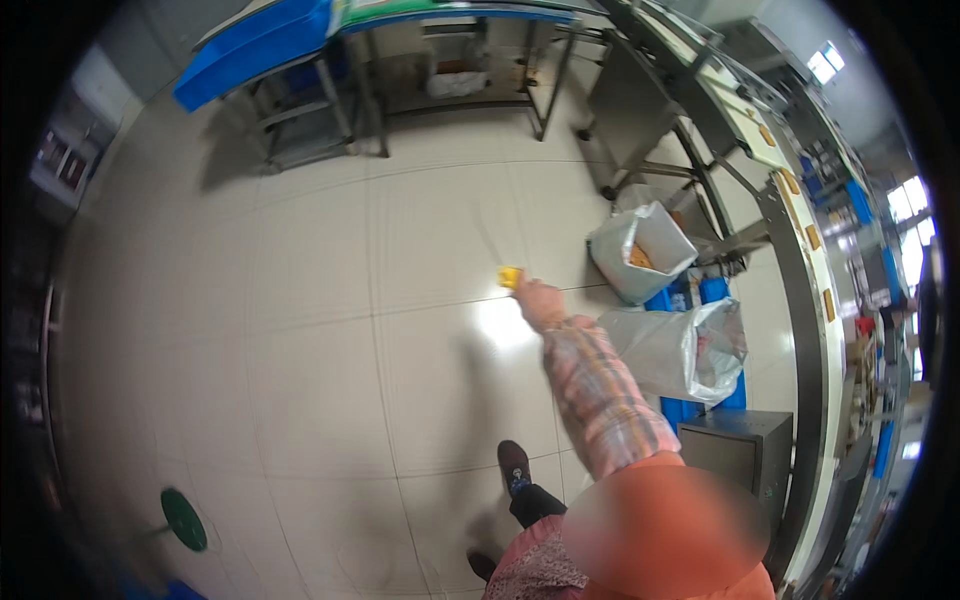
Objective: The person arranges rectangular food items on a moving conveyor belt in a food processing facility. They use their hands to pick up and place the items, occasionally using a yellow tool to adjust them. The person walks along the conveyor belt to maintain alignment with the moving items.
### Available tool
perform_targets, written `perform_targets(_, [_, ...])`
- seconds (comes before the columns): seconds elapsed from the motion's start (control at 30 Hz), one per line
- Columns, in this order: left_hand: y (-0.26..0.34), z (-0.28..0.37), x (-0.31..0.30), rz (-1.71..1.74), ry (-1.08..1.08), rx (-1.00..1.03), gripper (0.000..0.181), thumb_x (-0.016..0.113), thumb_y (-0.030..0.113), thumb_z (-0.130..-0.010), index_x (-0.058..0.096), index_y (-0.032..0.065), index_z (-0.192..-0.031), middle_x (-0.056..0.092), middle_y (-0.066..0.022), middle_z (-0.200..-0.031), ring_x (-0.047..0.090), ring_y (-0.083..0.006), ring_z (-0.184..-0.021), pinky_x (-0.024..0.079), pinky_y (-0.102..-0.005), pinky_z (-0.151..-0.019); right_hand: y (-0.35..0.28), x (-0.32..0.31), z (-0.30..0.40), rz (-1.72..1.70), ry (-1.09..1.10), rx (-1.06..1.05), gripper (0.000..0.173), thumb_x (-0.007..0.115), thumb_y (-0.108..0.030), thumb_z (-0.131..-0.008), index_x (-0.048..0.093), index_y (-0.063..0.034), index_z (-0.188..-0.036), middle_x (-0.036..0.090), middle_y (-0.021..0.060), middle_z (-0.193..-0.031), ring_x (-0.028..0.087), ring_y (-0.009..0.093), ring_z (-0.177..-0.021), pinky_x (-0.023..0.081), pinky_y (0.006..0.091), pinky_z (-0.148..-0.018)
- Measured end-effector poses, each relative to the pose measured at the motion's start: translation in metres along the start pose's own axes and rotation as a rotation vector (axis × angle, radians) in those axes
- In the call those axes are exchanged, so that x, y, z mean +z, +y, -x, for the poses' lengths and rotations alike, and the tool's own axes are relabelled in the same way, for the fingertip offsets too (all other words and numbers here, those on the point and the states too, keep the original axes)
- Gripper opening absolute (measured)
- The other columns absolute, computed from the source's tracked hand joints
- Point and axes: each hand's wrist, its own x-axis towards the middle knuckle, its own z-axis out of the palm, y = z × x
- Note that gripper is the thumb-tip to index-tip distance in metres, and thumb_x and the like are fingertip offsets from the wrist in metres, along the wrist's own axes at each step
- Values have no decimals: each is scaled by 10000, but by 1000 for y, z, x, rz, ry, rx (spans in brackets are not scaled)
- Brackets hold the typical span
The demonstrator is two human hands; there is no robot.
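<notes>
My right hand (541, 303) reaches out above the tiled floor (315, 315). Its fingers grip a small yellow object (510, 277), whose exact kind is too small to tell. A plaid sleeve (600, 390) covers the outstretched arm and meets orange clothing (742, 585), partly blurred. My left hand is out of view. To the right of the hand stands a white plastic-lined container (626, 259) with brown crumbly pieces (640, 256) inside. Close to my forearm, a white plastic bag (656, 349) lies tilted with its mouth towards the conveyor.
A conveyor (806, 352) carrying several golden-brown bars (813, 238) runs along the right. Beneath the bags are blue pallets (679, 409), beside a steel cabinet (739, 450). Ahead stand a metal-legged table (457, 13) and a blue tray (255, 52). A green disc (184, 519) is lower left.
</notes>
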Motion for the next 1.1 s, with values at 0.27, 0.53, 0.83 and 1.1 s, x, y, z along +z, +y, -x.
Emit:
perform_targets(0.27, [183,-65,-13,-196,-227,244,416,549,353,-940,592,54,-1228,573,-152,-1266,520,-302,-1181,433,-450,-974,24,174,95,-707,-545,235,675,373,-598,-942,602,2,-737,618,161,-708,619,304,-670,471,506,-643])
perform_targets(0.53, [321,-46,-37,-358,-547,512,510,521,405,-942,501,67,-1323,515,-165,-1336,495,-300,-1218,427,-450,-983,55,106,454,-979,-383,889,520,467,-528,-924,599,-37,-817,595,115,-709,574,268,-627,441,448,-569])
perform_targets(0.83, [390,66,28,-797,-918,730,625,489,464,-944,399,80,-1429,450,-180,-1415,467,-298,-1260,420,-450,-993,-15,103,621,-1776,234,1389,369,573,-448,-904,596,-80,-906,570,63,-709,522,228,-578,408,382,-486])
perform_targets(1.1, [305,254,172,-1231,-1124,916,557,492,451,-947,402,77,-1350,447,-162,-1280,467,-281,-1124,419,-434,-896,-45,89,765,-2194,530,932,392,561,-510,-900,607,-122,-869,496,-28,-654,452,134,-582,354,312,-497])
